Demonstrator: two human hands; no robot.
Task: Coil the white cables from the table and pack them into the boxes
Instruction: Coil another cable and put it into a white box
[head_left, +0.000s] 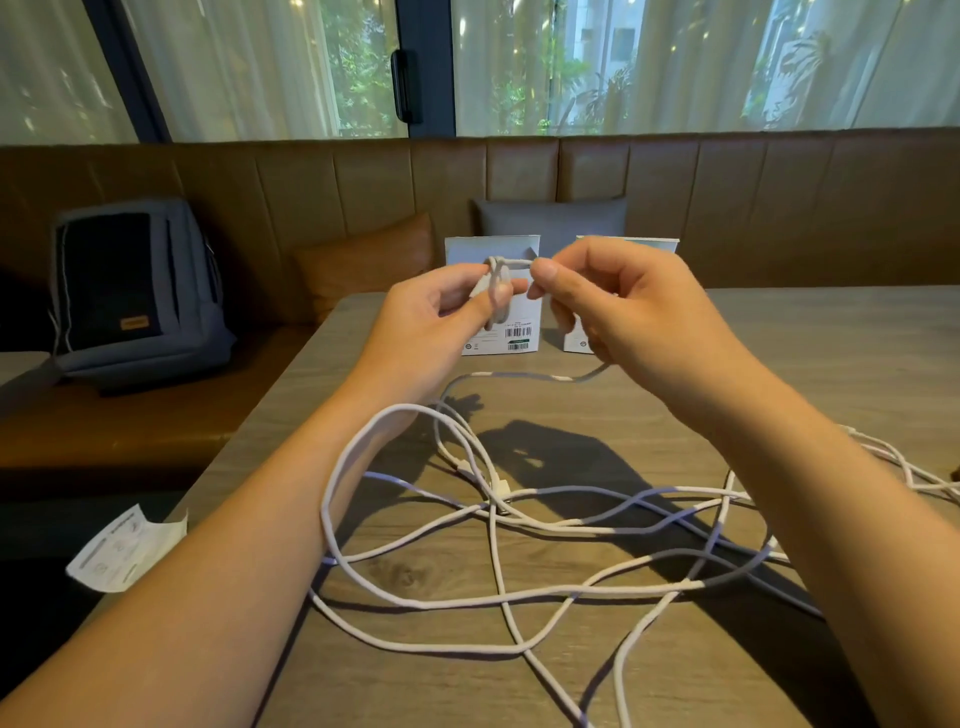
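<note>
White boxes (493, 249) behind hands (535, 301), backpack (137, 291) left

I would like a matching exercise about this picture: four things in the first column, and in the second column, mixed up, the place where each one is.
Things:
1. backpack
2. paper leaflet
3. two white boxes
4. loose white cables

Places:
A. upright at the far end of the table, behind the hands
B. on the bench seat, to the left
C. spread in loops over the table, under the forearms
D. at the table's near left edge

Right pairs: 1-B, 2-D, 3-A, 4-C
</note>
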